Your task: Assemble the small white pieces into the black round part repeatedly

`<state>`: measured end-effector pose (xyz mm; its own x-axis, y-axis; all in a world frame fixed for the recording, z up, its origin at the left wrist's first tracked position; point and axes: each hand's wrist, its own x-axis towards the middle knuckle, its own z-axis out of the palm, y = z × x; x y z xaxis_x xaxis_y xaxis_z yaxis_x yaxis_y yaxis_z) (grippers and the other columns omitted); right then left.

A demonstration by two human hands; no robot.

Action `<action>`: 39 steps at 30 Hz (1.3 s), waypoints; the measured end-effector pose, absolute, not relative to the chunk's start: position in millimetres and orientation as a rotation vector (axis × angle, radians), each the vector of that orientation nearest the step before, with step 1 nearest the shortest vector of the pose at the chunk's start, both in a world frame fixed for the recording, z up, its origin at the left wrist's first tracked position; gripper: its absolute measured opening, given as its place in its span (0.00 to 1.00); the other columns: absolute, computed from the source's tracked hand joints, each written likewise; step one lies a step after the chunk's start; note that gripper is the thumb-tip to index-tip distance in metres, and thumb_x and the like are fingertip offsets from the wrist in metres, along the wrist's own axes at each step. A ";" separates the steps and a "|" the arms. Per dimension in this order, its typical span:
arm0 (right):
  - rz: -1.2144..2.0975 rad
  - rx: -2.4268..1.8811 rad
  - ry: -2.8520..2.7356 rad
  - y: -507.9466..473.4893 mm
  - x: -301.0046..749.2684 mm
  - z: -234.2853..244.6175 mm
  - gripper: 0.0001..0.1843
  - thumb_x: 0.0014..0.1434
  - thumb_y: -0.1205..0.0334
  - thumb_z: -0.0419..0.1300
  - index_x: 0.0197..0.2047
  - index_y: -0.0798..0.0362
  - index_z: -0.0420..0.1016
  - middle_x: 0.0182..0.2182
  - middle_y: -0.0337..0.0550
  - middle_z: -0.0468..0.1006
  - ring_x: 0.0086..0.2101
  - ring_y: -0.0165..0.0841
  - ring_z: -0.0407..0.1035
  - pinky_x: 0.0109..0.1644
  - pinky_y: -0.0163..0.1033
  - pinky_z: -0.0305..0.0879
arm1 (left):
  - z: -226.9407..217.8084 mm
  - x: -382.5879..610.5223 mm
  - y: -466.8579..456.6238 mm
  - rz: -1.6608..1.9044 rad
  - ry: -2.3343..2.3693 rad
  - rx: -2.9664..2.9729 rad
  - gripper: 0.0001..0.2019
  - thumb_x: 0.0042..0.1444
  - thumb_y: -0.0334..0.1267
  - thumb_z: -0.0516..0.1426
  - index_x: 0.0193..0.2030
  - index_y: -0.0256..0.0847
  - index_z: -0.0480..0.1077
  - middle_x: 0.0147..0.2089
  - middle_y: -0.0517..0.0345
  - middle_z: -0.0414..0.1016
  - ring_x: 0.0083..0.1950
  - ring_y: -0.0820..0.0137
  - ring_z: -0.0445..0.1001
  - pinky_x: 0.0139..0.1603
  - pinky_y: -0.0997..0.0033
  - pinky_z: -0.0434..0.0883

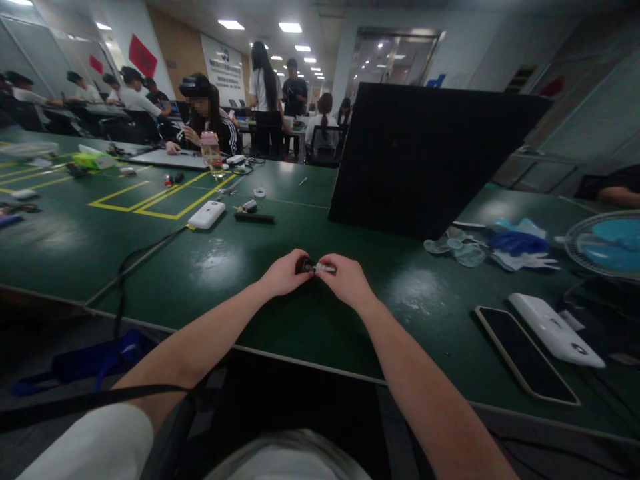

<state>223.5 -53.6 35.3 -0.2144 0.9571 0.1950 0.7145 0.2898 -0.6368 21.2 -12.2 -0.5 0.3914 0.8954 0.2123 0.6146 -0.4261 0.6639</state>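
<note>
My left hand [286,273] is closed on a small black object [304,265], just above the green table. A thin silvery piece [326,268] is pinched between the thumb and fingers of my right hand [347,276]. Between the fingertips the two pieces meet end to end; whether they are joined I cannot tell. Fingers cover much of both, and they are too small to name exactly.
Behind my hands a large black panel [425,160] stands upright. At right are blue and white gloves [523,243], a fan [607,243], a phone [525,353] and a white device [557,330]. Another white device [207,215] lies at left. A co-worker [207,123] sits opposite.
</note>
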 end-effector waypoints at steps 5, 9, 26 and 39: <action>0.515 -1.459 -2.045 -52.6 219.9 29.0 0.14 0.63 0.61 0.63 0.51 0.47 0.80 0.51 0.46 0.79 0.47 0.41 0.74 0.51 0.48 0.72 | -2.6 20.5 -11.4 0.783 1.272 2.196 0.21 0.57 0.46 0.63 0.55 0.44 0.68 0.49 0.53 0.78 0.47 0.62 0.78 0.50 0.59 0.74; 0.544 -1.557 -1.870 -50.7 219.4 24.7 0.17 0.61 0.61 0.65 0.54 0.48 0.76 0.47 0.45 0.81 0.44 0.40 0.75 0.46 0.45 0.74 | -0.5 20.8 -12.0 0.763 1.298 2.172 0.21 0.57 0.45 0.63 0.55 0.45 0.68 0.49 0.53 0.78 0.47 0.61 0.78 0.51 0.59 0.74; 0.469 -1.555 -1.945 -51.2 218.9 23.7 0.16 0.62 0.58 0.63 0.53 0.47 0.78 0.45 0.45 0.81 0.42 0.40 0.75 0.44 0.45 0.72 | 0.4 19.8 -14.1 0.766 1.270 2.188 0.21 0.57 0.46 0.63 0.56 0.44 0.67 0.50 0.52 0.78 0.48 0.61 0.78 0.50 0.58 0.74; 0.458 -1.621 -2.065 -49.1 219.8 31.0 0.13 0.65 0.52 0.59 0.44 0.50 0.81 0.44 0.45 0.79 0.40 0.36 0.72 0.41 0.41 0.66 | -2.3 20.3 -12.2 0.770 1.279 2.208 0.22 0.57 0.45 0.63 0.57 0.44 0.67 0.50 0.53 0.77 0.48 0.62 0.77 0.51 0.59 0.74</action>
